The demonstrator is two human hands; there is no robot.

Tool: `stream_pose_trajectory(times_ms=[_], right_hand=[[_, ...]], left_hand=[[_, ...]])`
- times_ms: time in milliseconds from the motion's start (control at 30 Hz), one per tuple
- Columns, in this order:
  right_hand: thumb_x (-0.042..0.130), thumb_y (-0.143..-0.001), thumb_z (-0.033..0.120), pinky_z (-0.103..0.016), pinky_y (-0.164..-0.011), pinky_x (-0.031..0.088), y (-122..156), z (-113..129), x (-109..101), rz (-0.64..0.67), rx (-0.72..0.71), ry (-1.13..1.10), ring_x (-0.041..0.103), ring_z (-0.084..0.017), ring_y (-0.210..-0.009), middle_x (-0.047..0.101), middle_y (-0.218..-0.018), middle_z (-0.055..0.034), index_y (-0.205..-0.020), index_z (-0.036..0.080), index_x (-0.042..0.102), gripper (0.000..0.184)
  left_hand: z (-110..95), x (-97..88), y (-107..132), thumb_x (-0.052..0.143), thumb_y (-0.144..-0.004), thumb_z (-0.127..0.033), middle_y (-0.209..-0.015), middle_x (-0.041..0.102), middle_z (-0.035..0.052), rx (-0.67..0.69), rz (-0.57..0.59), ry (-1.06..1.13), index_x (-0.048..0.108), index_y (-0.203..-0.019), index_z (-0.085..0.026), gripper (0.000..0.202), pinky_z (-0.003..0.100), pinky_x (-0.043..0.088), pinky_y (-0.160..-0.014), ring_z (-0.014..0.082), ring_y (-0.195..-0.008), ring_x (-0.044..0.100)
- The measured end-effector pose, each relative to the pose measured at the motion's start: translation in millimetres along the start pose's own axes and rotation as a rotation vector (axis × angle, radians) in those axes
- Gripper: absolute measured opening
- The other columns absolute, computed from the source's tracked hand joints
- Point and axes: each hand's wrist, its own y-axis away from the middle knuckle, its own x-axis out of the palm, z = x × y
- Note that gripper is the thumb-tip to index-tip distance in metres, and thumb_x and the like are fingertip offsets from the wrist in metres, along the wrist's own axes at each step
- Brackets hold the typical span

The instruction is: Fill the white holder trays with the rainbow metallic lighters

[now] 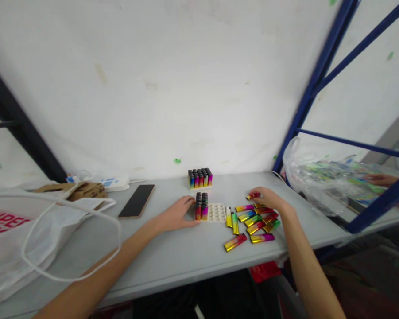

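My left hand (178, 213) rests on the grey table (172, 252), its fingers against the left end of a white tray (215, 212) with round holes. Several rainbow-coloured lighters (201, 206) stand upright in the tray's left end. My right hand (266, 197) hovers over a loose heap of lighters (255, 220) lying flat to the right of the tray. Its fingers are closed on one lighter (253, 195) at the heap's far edge.
A full block of upright lighters (199, 177) stands near the wall. A black phone (137, 200) lies left of centre. A white bag (26, 235), cardboard (76, 190) and a power strip (113, 181) fill the left. A clear plastic bag (319, 177) and another person's hand (380, 179) are at right.
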Motion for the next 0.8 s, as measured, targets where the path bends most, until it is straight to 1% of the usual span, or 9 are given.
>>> stream_pose_trajectory(times_ms=[100, 200, 267, 333, 400, 500, 600, 733, 800], right_hand=[[0.069, -0.084, 0.027, -0.034, -0.09, 0.053, -1, -5, 2, -0.065, 0.032, 0.004, 0.071, -0.026, -0.094, 0.078, -0.105, -0.0151, -0.097, 0.015, 0.077, 0.019], [0.063, -0.09, 0.036, -0.035, -0.084, 0.053, -1, -9, 2, -0.13, 0.029, -0.11, 0.071, -0.025, -0.088, 0.078, -0.1, -0.0144, -0.099, 0.016, 0.071, 0.023], [0.061, -0.093, 0.044, -0.034, -0.078, 0.053, -1, -5, -1, -0.168, 0.003, -0.212, 0.071, -0.024, -0.081, 0.077, -0.095, -0.0125, -0.105, 0.017, 0.068, 0.03], [0.062, -0.092, 0.053, -0.033, -0.072, 0.052, -1, 7, -3, -0.211, -0.03, -0.309, 0.068, -0.022, -0.072, 0.076, -0.09, -0.0097, -0.109, 0.017, 0.065, 0.04], [0.062, -0.09, 0.06, -0.032, -0.067, 0.05, -1, 25, -5, -0.271, -0.066, -0.404, 0.063, -0.019, -0.065, 0.073, -0.084, -0.0065, -0.11, 0.017, 0.066, 0.047], [0.064, -0.088, 0.063, -0.028, -0.057, 0.044, -2, 59, -1, -0.326, -0.078, -0.548, 0.052, -0.014, -0.057, 0.065, -0.074, -0.0014, -0.112, 0.016, 0.068, 0.052], [0.073, -0.081, 0.063, -0.026, -0.05, 0.037, -5, 87, 9, -0.337, -0.057, -0.755, 0.044, -0.011, -0.053, 0.062, -0.07, 0.0021, -0.112, 0.017, 0.067, 0.055], [0.077, -0.078, 0.063, -0.027, -0.058, 0.042, -9, 107, 20, -0.316, -0.07, -0.942, 0.048, -0.012, -0.058, 0.063, -0.069, 0.0005, -0.093, 0.017, 0.07, 0.048], [0.074, -0.079, 0.066, -0.028, -0.062, 0.045, -11, 112, 24, -0.305, -0.048, -1.014, 0.051, -0.013, -0.061, 0.062, -0.068, -0.0004, -0.084, 0.017, 0.07, 0.05]], left_hand=[[0, -1.6, 0, 0.077, -0.081, -0.055, -0.138, 0.061, 0.0166, -0.004, 0.002, 0.009, 0.06, -0.131, -0.017, 0.065, 0.05, 0.045, -0.116, 0.0362, -0.129, 0.058], [2, -3.1, 2, 0.08, -0.077, -0.055, -0.139, 0.061, 0.0165, -0.03, 0.007, 0.007, 0.059, -0.133, -0.018, 0.071, 0.05, 0.046, -0.115, 0.0371, -0.13, 0.058], [4, -3.9, 3, 0.082, -0.074, -0.055, -0.139, 0.061, 0.0159, -0.042, 0.0, 0.01, 0.059, -0.133, -0.019, 0.073, 0.05, 0.048, -0.114, 0.0384, -0.129, 0.059], [5, -4.4, 4, 0.082, -0.072, -0.054, -0.138, 0.062, 0.0149, -0.042, -0.009, 0.012, 0.059, -0.133, -0.02, 0.073, 0.049, 0.049, -0.113, 0.0392, -0.128, 0.059], [5, -4.7, 3, 0.083, -0.072, -0.052, -0.138, 0.062, 0.0149, -0.043, -0.006, 0.007, 0.059, -0.133, -0.02, 0.073, 0.049, 0.049, -0.114, 0.039, -0.129, 0.059], [5, -4.3, 2, 0.081, -0.074, -0.051, -0.14, 0.06, 0.0175, -0.049, 0.014, 0.003, 0.058, -0.135, -0.017, 0.073, 0.05, 0.046, -0.117, 0.039, -0.131, 0.058], [5, -2.9, 2, 0.081, -0.074, -0.05, -0.141, 0.059, 0.019, -0.053, 0.013, 0.014, 0.058, -0.135, -0.014, 0.074, 0.05, 0.044, -0.118, 0.0392, -0.131, 0.057], [3, 0.3, 2, 0.083, -0.071, -0.048, -0.138, 0.062, 0.0156, -0.028, -0.022, 0.028, 0.06, -0.132, -0.016, 0.072, 0.048, 0.045, -0.117, 0.0388, -0.13, 0.058], [1, 2.3, 2, 0.083, -0.072, -0.052, -0.135, 0.063, 0.0143, -0.03, -0.04, 0.033, 0.061, -0.131, -0.018, 0.072, 0.049, 0.046, -0.116, 0.038, -0.128, 0.059]])
